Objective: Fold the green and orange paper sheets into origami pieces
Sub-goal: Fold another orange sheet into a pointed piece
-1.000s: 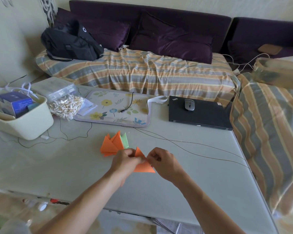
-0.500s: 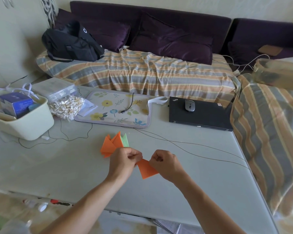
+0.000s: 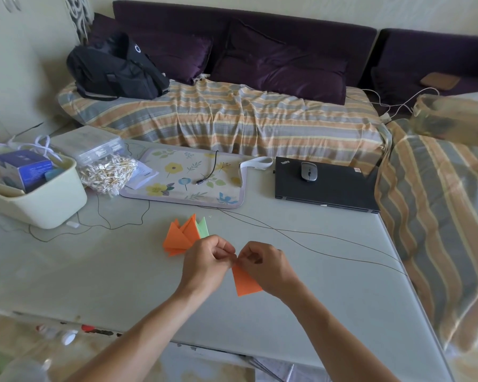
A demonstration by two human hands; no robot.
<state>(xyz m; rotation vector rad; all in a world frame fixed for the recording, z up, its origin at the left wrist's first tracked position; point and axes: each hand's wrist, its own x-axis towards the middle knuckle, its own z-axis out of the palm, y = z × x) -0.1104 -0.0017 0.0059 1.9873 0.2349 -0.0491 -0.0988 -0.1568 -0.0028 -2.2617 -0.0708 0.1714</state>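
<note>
Above the grey table (image 3: 94,277), my left hand (image 3: 207,260) and my right hand (image 3: 262,264) meet fingertip to fingertip and pinch the top of a folded orange paper piece (image 3: 244,282). Its triangular lower part hangs down below my right hand. Just behind my left hand, a pile of folded orange pieces (image 3: 180,237) lies on the table with a pale green piece (image 3: 203,227) tucked at its right side.
A cream bin (image 3: 42,199) stands at the left with a bag of cotton swabs (image 3: 108,172) beside it. A floral pad (image 3: 188,180) and a closed black laptop (image 3: 326,188) carrying a mouse (image 3: 309,171) lie further back. Thin cables (image 3: 301,232) cross the table.
My two hands have drawn closer together at the top of the orange piece, and its free triangular part now hangs further down under my right hand.
</note>
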